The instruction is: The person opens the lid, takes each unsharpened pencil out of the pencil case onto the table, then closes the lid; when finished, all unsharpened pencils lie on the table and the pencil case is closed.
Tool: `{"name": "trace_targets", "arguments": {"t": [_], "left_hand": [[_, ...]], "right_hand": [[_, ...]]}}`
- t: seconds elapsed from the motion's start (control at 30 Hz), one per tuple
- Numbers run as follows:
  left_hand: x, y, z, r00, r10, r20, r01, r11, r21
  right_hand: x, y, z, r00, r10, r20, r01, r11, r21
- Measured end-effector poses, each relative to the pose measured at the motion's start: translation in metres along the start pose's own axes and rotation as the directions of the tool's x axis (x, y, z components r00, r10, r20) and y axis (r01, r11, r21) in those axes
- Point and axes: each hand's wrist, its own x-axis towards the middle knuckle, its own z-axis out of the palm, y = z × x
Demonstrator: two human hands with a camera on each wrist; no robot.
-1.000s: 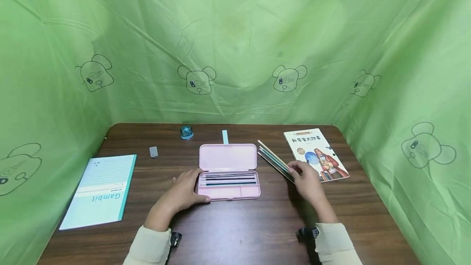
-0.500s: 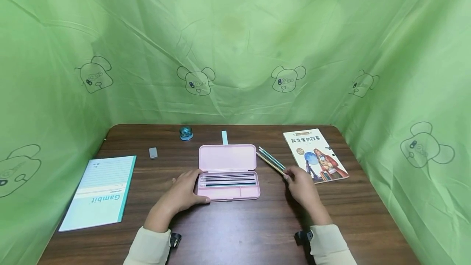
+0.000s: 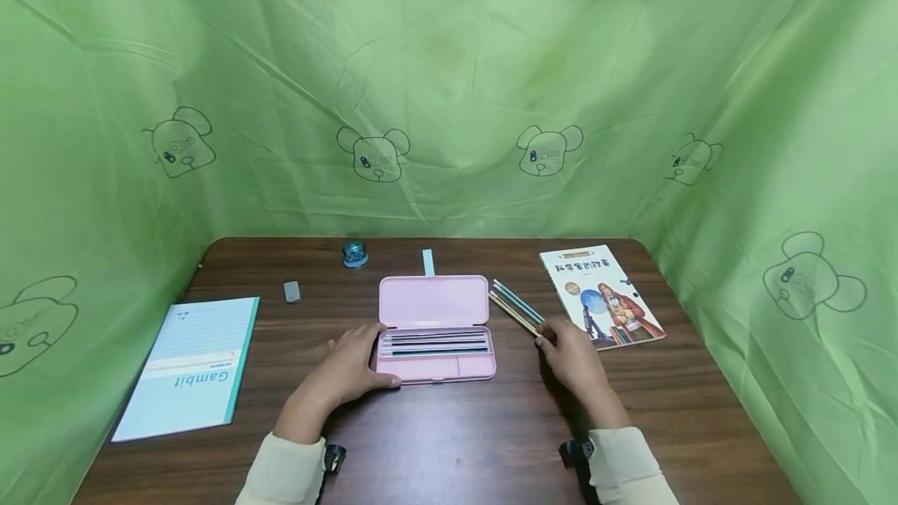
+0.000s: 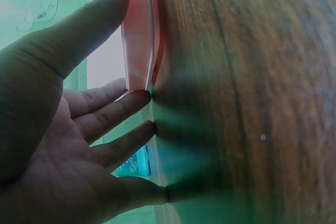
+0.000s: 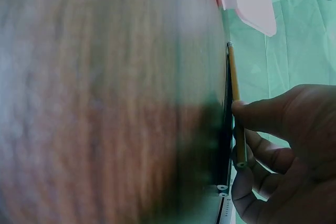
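Observation:
In the head view, my left hand (image 3: 347, 365) is at the left end of an opened pink pencil case (image 3: 433, 301). Its thumb touches the case's front edge, while straight fingers reach along the end, as the left wrist view shows. Several pencils (image 3: 438, 340) lie in the case's long compartment. To the right of the case, my right hand (image 3: 574, 357) pinches a yellow pencil (image 5: 235, 77) between thumb and fingers. Teal pencils (image 3: 517, 301) lie alongside it, slanting toward the case. In the right wrist view, dark pencils (image 5: 228, 129) lie low beside the yellow one.
A picture-covered book (image 3: 603, 294) lies beyond the right hand, and a notebook (image 3: 189, 369) lies at far left. Behind the left hand are a grey eraser (image 3: 291, 291) and a blue pencil sharpener (image 3: 355, 254). A light blue strip (image 3: 429, 262) lies behind the case lid.
My right hand has moved slightly left and nearer me. The yellow pencil has shifted from the far side of the teal pencils to their near left side. My left hand stays put.

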Motion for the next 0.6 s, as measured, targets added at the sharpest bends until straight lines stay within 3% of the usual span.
{"name": "trace_targets", "arguments": {"t": [0.6], "left_hand": [[-0.0046, -0.0017, -0.0002, 1.0, -0.009, -0.001, 0.009, 1.0, 0.003]], "right_hand": [[0.0012, -0.0068, -0.0003, 1.0, -0.01, 0.014, 0.009, 1.0, 0.013]]}}
